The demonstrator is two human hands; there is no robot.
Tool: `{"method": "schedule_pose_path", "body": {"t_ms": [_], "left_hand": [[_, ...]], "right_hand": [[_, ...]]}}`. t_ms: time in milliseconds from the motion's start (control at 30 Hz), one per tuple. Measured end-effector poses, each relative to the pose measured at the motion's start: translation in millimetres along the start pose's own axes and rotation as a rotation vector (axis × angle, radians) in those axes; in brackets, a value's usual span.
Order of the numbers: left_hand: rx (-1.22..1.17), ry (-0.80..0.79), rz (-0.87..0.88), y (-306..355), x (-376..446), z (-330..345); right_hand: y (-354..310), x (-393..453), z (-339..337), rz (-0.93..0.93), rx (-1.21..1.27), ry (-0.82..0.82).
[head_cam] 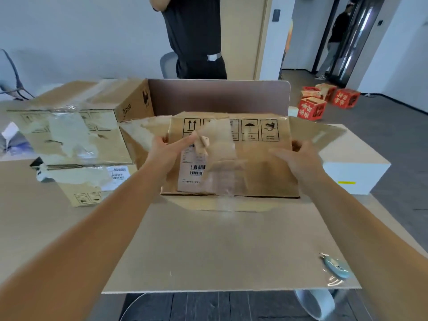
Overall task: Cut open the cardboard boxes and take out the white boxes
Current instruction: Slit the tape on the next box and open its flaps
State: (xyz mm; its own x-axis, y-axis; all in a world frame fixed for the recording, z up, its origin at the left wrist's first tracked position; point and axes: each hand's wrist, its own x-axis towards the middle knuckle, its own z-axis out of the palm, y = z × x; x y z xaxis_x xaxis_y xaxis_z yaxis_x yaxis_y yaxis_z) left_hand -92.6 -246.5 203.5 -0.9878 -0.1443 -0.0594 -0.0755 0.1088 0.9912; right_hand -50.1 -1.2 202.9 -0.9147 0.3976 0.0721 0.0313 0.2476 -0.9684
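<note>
Mid-task: one white box (354,167) already out on the worktop (27,216) at right, both hands' fingers gripping the cut-open cardboard box (231,158), left hand (166,147), right hand (298,158), two taped boxes (76,135) apparently unopened.

- White wall (81,31) behind.
- Dark grey floor (393,135) on the right.
- Brown desk divider (217,96) ahead.
- Pale wooden door (240,35).
- Red boxes (324,100) on the floor.
</note>
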Motion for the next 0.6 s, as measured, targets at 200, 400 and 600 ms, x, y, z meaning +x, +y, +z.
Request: {"method": "schedule_pose_path", "body": {"t_ms": [200,400,600], "left_hand": [[-0.041,-0.257,-0.037,0.0,1.6,-15.7],[-0.224,-0.369,0.024,-38.0,-7.4,-26.6],[-0.215,-0.582,0.004,-78.1,-14.4,-37.1]], "right_hand": [[0.5,-1.7,-6.9,0.012,0.134,-0.272],[39.8,-15.5,-11.7,0.029,0.206,-0.364],[72.2,-25.3,-6.6,-0.024,0.193,-0.411]]}}
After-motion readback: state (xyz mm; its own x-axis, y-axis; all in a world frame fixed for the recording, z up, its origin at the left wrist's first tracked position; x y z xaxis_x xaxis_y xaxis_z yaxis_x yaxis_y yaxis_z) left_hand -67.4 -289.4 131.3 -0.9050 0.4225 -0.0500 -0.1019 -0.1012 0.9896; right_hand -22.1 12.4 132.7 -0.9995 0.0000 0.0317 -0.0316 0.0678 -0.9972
